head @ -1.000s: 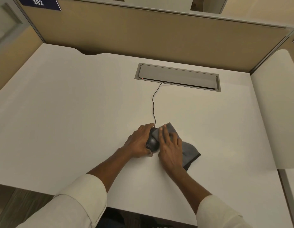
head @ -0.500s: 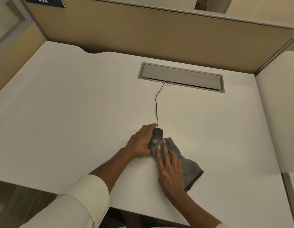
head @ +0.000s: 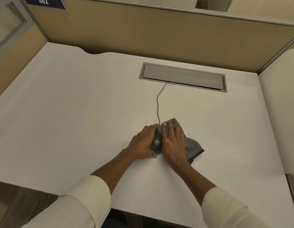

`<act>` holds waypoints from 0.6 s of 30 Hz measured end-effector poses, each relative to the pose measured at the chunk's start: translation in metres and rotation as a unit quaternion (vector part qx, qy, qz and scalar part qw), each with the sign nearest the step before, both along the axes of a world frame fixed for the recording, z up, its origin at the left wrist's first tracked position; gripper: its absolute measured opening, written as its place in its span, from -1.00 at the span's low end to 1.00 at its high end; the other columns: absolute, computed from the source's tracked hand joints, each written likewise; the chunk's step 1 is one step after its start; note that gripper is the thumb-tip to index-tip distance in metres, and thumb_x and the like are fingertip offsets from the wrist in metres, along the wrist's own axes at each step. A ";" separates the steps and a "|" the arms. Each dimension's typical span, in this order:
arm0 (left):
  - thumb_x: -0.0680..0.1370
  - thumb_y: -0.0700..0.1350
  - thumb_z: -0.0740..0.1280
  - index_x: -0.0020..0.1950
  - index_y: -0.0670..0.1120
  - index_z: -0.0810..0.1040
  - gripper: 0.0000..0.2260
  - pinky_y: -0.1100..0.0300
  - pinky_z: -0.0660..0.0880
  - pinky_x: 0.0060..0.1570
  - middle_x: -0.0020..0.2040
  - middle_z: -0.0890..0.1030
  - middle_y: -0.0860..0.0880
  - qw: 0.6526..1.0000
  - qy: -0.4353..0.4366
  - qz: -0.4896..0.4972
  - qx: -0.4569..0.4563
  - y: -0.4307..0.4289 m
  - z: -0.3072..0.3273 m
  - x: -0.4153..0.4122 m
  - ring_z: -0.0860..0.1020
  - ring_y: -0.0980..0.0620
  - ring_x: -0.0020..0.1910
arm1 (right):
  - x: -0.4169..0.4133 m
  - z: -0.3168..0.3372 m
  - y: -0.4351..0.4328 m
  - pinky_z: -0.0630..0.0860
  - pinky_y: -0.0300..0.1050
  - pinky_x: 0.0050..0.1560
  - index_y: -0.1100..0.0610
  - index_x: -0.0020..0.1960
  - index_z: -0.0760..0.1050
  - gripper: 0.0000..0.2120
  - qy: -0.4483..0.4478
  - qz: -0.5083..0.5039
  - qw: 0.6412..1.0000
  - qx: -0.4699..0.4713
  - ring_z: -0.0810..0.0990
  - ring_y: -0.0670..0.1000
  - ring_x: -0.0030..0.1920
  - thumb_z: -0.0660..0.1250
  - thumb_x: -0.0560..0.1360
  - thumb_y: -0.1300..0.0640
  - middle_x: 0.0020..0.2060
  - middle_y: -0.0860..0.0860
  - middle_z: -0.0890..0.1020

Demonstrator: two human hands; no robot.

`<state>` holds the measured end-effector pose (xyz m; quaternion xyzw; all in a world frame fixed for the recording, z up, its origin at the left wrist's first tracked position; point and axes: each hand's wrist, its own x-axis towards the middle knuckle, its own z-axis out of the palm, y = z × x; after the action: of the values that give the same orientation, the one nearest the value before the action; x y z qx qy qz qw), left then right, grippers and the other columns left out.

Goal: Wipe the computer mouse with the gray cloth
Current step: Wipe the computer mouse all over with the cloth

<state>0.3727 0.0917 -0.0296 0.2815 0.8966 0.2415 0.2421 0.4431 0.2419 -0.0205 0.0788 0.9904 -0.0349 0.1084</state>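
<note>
Two hands work side by side near the middle of the tabletop [head: 77, 112]. The left hand [head: 143, 143] curls around the left flank of the one computer mouse [head: 157, 141], fingers bent over its front end and thumb at its near end, so it is closed on the mouse and steadies it. The right hand [head: 173, 142] lies flat, fingers spread and extended, palm down on the one gray cloth [head: 191, 145], pressing the cloth against the right side and front of the mouse; it presses on the cloth without gripping it.

The mouse is dark and sits on the tabletop between the two hands, only a narrow strip of its back showing. Its long axis runs away from the person, slightly tilted to the right, with the front end pointing toward the far partition [head: 159, 33]. The cloth spreads from the mouse's front out to the right and back toward the person, its near corner folded dark.

One thin black cable [head: 157, 102] leaves the front of the mouse and curves up to one gray rectangular cable hatch [head: 183, 76] set in the tabletop. Two pale rolled sleeves [head: 87, 199] cover the forearms. One blue tag [head: 44, 1] reading 382 sits at the upper left.
</note>
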 end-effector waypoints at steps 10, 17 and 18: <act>0.37 0.24 0.63 0.70 0.04 0.07 0.08 -0.08 0.54 0.31 0.53 0.36 0.03 1.000 -0.009 0.000 0.018 -0.002 0.000 0.002 0.42 -0.04 0.49 | 0.088 -0.007 -0.042 0.65 0.21 0.20 0.34 0.50 0.45 -0.34 0.029 0.007 0.999 -0.013 0.66 0.34 0.26 0.32 0.38 0.40 0.46 0.37 0.50; 0.28 0.08 0.68 0.67 0.04 0.09 0.11 -0.10 0.56 0.27 0.50 0.38 0.04 1.000 0.006 -0.016 -0.007 -0.001 0.001 0.001 0.41 -0.05 0.46 | 0.039 -0.001 -0.027 0.57 0.20 0.27 0.35 0.56 0.34 -0.43 0.051 -0.036 0.998 0.001 0.57 0.33 0.30 0.19 0.55 0.32 0.49 0.37 0.44; 0.27 0.09 0.69 0.64 0.06 0.11 0.10 -0.10 0.57 0.25 0.47 0.40 0.05 1.000 0.007 -0.014 -0.007 0.000 0.001 0.001 0.43 -0.05 0.43 | 0.027 -0.001 -0.021 0.52 0.19 0.35 0.34 0.59 0.31 -0.42 0.052 -0.032 0.998 -0.004 0.52 0.33 0.37 0.23 0.58 0.28 0.50 0.35 0.43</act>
<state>0.3733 0.0914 -0.0283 0.2943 0.8957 0.2298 0.2414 0.4706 0.2209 -0.0219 0.1083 0.9915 -0.0462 0.0555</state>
